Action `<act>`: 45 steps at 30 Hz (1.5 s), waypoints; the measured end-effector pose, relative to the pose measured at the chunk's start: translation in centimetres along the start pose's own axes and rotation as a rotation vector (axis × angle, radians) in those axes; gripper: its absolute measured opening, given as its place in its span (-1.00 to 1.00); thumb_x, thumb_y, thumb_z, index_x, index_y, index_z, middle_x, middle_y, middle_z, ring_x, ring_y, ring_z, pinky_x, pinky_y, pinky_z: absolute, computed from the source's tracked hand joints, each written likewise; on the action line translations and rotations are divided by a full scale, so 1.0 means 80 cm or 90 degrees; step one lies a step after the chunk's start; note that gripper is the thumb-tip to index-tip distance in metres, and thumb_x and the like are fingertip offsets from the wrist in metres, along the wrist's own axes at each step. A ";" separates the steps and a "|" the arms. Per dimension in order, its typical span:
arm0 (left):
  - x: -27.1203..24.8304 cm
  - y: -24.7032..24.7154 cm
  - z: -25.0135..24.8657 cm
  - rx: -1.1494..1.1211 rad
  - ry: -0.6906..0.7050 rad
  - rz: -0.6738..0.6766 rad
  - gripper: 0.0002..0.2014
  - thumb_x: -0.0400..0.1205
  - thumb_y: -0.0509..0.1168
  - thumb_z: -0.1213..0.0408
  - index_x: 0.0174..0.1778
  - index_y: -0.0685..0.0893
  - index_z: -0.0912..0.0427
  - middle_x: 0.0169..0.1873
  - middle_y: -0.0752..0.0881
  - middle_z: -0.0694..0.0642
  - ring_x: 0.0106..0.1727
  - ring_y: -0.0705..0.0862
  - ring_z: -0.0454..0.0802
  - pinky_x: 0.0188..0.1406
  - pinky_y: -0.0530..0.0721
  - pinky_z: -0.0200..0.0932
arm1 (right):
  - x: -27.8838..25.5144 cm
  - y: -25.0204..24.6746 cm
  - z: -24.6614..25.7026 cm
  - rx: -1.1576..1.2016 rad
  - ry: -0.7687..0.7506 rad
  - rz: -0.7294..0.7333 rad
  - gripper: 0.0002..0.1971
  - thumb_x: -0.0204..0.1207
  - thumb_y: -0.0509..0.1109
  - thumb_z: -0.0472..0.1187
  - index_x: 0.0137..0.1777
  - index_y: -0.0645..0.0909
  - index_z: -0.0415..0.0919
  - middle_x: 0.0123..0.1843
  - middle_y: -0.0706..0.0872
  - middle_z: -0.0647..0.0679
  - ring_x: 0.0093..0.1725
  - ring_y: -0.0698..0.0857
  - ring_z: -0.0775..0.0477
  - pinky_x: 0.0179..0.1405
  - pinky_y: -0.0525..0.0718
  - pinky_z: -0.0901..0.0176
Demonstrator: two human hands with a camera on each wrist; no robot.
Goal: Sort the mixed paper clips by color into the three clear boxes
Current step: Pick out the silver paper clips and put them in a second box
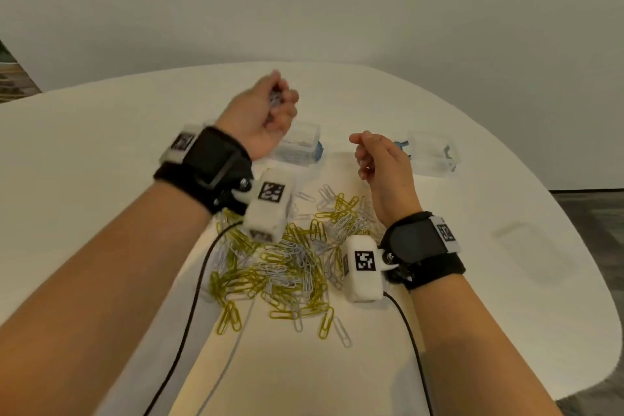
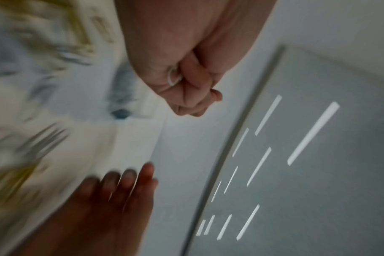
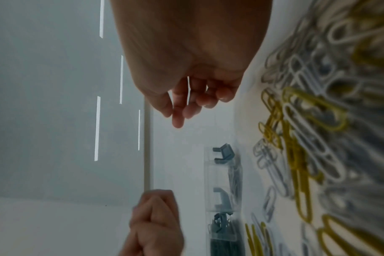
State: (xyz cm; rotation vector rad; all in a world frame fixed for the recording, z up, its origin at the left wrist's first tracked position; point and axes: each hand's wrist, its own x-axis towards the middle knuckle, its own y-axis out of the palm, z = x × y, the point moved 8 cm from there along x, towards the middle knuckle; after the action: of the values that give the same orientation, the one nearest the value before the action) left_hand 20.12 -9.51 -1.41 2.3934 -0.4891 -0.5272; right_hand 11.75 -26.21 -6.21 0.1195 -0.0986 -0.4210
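Observation:
A pile of yellow and white paper clips [image 1: 290,257] lies on the white table between my wrists. Raised above the left clear box [image 1: 299,145], my left hand [image 1: 282,101] is curled into a fist gripping several pale paper clips [image 1: 275,98]. One white clip [image 2: 172,78] shows inside the fist in the left wrist view. My right hand [image 1: 363,159] hovers beyond the pile with its fingers [image 3: 178,117] loosely curled and nothing in them. Just right of that hand stands a second clear box [image 1: 434,154] with blue latches. The pile [image 3: 314,138] fills the right side of the right wrist view.
The rounded white table [image 1: 101,145] ends at a curved edge on the right, with dark floor [image 1: 594,213] beyond. A faint clear flat shape [image 1: 526,246] lies on the table to the right. Black cables [image 1: 196,297] run back from both wrist cameras.

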 end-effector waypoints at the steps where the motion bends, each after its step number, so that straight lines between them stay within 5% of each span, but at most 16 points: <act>1: 0.008 0.009 -0.016 0.086 0.062 -0.020 -0.66 0.76 0.05 0.15 -0.34 0.44 0.13 -0.50 0.45 0.02 -0.61 0.29 -0.18 -0.74 0.19 -0.39 | 0.000 0.000 0.000 0.013 0.001 0.003 -0.75 0.69 0.23 -0.17 -0.10 0.74 -0.15 -0.32 0.55 0.01 -0.34 0.42 0.09 -0.37 0.37 0.23; 4: 0.026 0.027 -0.030 0.549 0.179 -0.039 -0.70 0.73 0.14 0.14 -0.27 0.56 0.21 -0.37 0.55 0.03 -0.43 0.45 -0.14 -0.44 0.41 -0.29 | 0.001 -0.002 -0.006 0.040 0.012 0.006 -0.77 0.66 0.23 -0.24 -0.10 0.73 -0.17 -0.33 0.55 -0.01 -0.37 0.42 0.09 -0.41 0.33 0.23; 7: 0.033 0.028 -0.005 1.078 0.158 0.032 -0.77 0.62 0.29 0.11 -0.04 0.68 0.21 -0.13 0.67 0.01 -0.10 0.61 -0.07 -0.11 0.52 -0.20 | 0.003 -0.004 -0.007 0.057 0.014 0.003 -0.78 0.63 0.25 -0.28 -0.10 0.74 -0.17 -0.32 0.57 -0.01 -0.36 0.43 0.09 -0.41 0.34 0.24; 9: 0.028 0.021 0.000 1.199 0.134 0.043 -0.81 0.58 0.30 0.17 0.02 0.67 0.17 -0.05 0.67 0.01 -0.01 0.60 -0.03 -0.06 0.51 -0.18 | 0.006 -0.005 -0.005 0.073 0.007 0.012 -0.78 0.63 0.25 -0.30 -0.10 0.73 -0.19 -0.33 0.57 -0.02 -0.35 0.44 0.07 -0.37 0.37 0.22; 14: 0.013 0.016 0.013 1.320 0.117 0.109 -0.78 0.60 0.30 0.16 0.07 0.63 0.20 -0.04 0.64 0.04 0.02 0.61 0.03 0.00 0.54 -0.11 | 0.003 0.005 0.001 0.235 0.076 0.074 -0.80 0.66 0.20 -0.29 0.03 0.66 -0.28 -0.30 0.60 -0.05 -0.32 0.52 0.03 -0.33 0.50 0.22; 18: -0.008 0.027 0.003 1.301 0.175 0.052 -0.73 0.63 0.26 0.15 0.19 0.59 0.19 0.08 0.55 0.10 0.15 0.55 0.09 0.06 0.44 -0.15 | 0.003 -0.006 0.040 0.205 0.137 0.086 -0.79 0.63 0.25 -0.24 0.10 0.69 -0.28 -0.22 0.69 -0.08 -0.26 0.63 0.02 -0.25 0.64 0.24; 20: -0.032 0.033 -0.003 1.261 0.184 0.035 -0.70 0.60 0.31 0.11 0.20 0.58 0.16 0.10 0.58 0.12 0.10 0.57 0.07 0.03 0.47 -0.14 | -0.006 -0.020 0.061 0.027 0.155 0.132 -0.78 0.61 0.28 -0.24 0.13 0.72 -0.24 -0.14 0.71 -0.09 -0.18 0.68 -0.01 -0.16 0.71 0.19; 23: -0.084 0.024 0.027 1.277 -0.005 0.101 -0.64 0.58 0.35 0.00 0.21 0.54 0.10 0.03 0.57 0.02 0.00 0.56 -0.01 -0.06 0.46 -0.17 | -0.037 -0.044 0.060 -0.380 0.253 0.243 -0.74 0.54 0.39 -0.28 0.23 0.62 -0.19 -0.01 0.66 -0.10 -0.02 0.68 -0.08 0.03 0.76 0.03; 25: -0.111 0.022 0.060 1.292 -0.079 0.156 -0.55 0.56 0.36 -0.04 0.29 0.49 0.07 0.09 0.58 0.01 0.04 0.58 -0.01 -0.01 0.52 -0.16 | -0.060 -0.060 0.046 -0.712 0.297 0.331 -0.51 0.44 0.53 -0.18 0.36 0.50 -0.11 0.17 0.64 -0.07 0.15 0.68 -0.12 0.24 0.69 -0.07; 27: -0.120 0.027 0.087 1.293 -0.087 0.177 -0.46 0.53 0.39 -0.04 0.37 0.43 0.07 0.21 0.57 0.04 0.13 0.57 0.01 0.13 0.54 -0.12 | -0.078 -0.057 0.033 -0.868 0.294 0.384 -0.24 0.31 0.62 -0.11 0.51 0.40 -0.07 0.39 0.58 -0.06 0.27 0.65 -0.16 0.35 0.61 -0.10; 30: -0.112 0.028 0.122 1.307 -0.106 0.159 -0.33 0.51 0.42 0.00 0.49 0.32 0.09 0.37 0.47 0.14 0.27 0.53 0.09 0.26 0.54 -0.01 | -0.095 -0.024 0.022 -0.895 0.219 0.387 -0.14 0.24 0.66 -0.14 0.55 0.34 -0.05 0.46 0.51 -0.13 0.28 0.65 -0.18 0.34 0.61 -0.07; 33: -0.104 0.028 0.135 1.357 -0.062 0.089 -0.31 0.46 0.47 0.07 0.45 0.34 0.16 0.33 0.41 0.22 0.24 0.56 0.21 0.19 0.61 0.07 | -0.109 0.013 0.019 -0.881 0.139 0.393 -0.27 0.30 0.62 -0.27 0.48 0.43 -0.09 0.39 0.53 -0.19 0.23 0.67 -0.21 0.27 0.65 -0.03; 38: -0.109 0.037 0.129 1.374 0.046 0.080 -0.70 0.61 0.27 0.32 0.25 0.55 0.34 0.23 0.60 0.33 0.23 0.59 0.24 0.16 0.53 -0.04 | -0.112 0.038 0.025 -0.898 0.027 0.391 -0.66 0.45 0.49 -0.27 0.22 0.62 -0.28 0.23 0.70 -0.24 0.20 0.67 -0.24 0.03 0.56 0.14; 40: -0.113 0.031 0.114 1.368 0.060 0.069 -0.81 0.62 0.26 0.37 0.11 0.64 0.33 0.15 0.68 0.27 0.17 0.62 0.19 0.14 0.54 -0.06 | -0.103 0.019 0.032 -0.887 0.017 0.352 -0.79 0.47 0.48 -0.23 0.06 0.65 -0.29 0.17 0.72 -0.23 0.16 0.67 -0.23 -0.04 0.51 0.17; 45: -0.119 0.005 0.066 1.249 0.112 0.001 -0.89 0.55 0.38 0.41 -0.04 0.73 0.28 0.01 0.73 0.15 0.04 0.65 0.08 0.00 0.50 -0.22 | -0.081 -0.037 0.043 -0.714 0.106 0.269 -0.79 0.53 0.42 -0.27 0.15 0.71 -0.22 0.17 0.75 -0.16 0.06 0.73 -0.13 0.13 0.67 0.20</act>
State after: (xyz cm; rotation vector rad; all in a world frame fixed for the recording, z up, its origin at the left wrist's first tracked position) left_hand 9.39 -8.03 -2.59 4.1047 -1.2960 0.5854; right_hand 4.24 -26.55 -3.64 -0.9563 0.2806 0.0022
